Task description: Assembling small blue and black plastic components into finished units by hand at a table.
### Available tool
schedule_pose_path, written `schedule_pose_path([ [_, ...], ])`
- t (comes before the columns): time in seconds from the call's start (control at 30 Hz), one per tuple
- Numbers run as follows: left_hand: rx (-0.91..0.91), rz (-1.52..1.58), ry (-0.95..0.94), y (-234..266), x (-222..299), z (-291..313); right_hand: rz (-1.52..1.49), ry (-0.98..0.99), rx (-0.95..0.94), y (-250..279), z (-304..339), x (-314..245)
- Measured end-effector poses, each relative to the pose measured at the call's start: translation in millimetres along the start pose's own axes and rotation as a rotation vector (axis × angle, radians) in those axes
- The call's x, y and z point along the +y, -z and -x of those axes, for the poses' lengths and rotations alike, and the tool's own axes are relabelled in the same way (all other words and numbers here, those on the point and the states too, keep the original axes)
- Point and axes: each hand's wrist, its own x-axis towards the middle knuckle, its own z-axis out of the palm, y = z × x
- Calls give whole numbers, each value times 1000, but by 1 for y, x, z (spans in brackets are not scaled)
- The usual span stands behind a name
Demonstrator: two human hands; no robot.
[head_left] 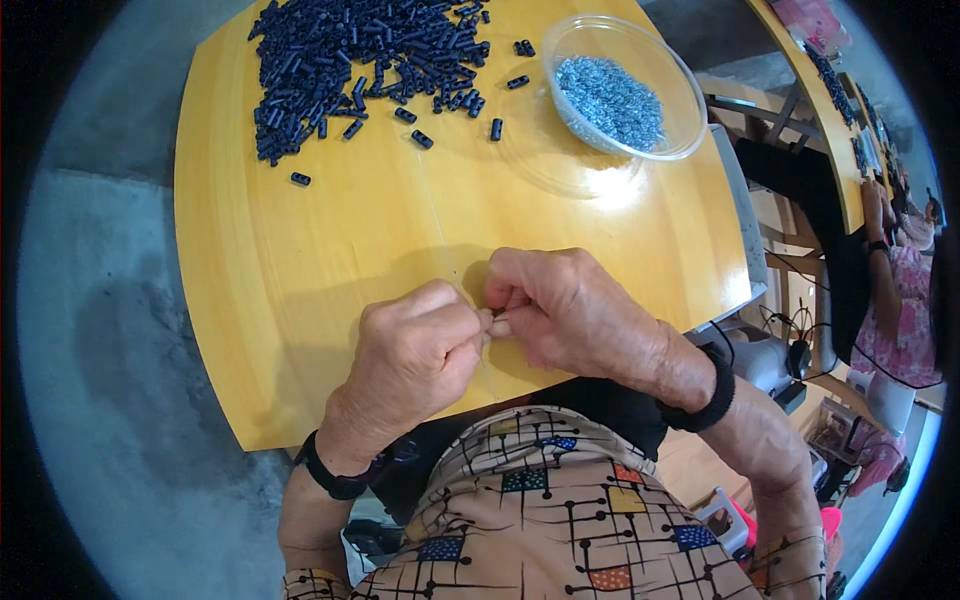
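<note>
My left hand [420,338] and my right hand [572,302] meet over the near edge of the table, fingertips touching. Both are closed in a pinch. Whatever lies between the fingertips is too small and too covered to name. Beyond them, a big pile of small black plastic pieces [350,65], short tubes with holes in them, spreads over the far left of the table. At the far right stands a clear round plastic bowl [688,142], partly filled with small shiny metal pieces [612,100].
The yellow wooden table [330,230] has curved-looking edges in this view. Several loose black pieces lie in front of the pile, one single piece [300,179] nearest to me on the left. On the right, another person [895,290] sits at a second table [815,75]. Cables hang below.
</note>
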Motion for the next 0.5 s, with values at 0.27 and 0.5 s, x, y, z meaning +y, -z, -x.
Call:
schedule_pose_path([
  [0.27,94,-35,41,-5,-2,4,-81,-46,38,-1,15,-6],
  [0.5,114,-42,64,-6,0,4,287,87,261,-17,22,-5],
])
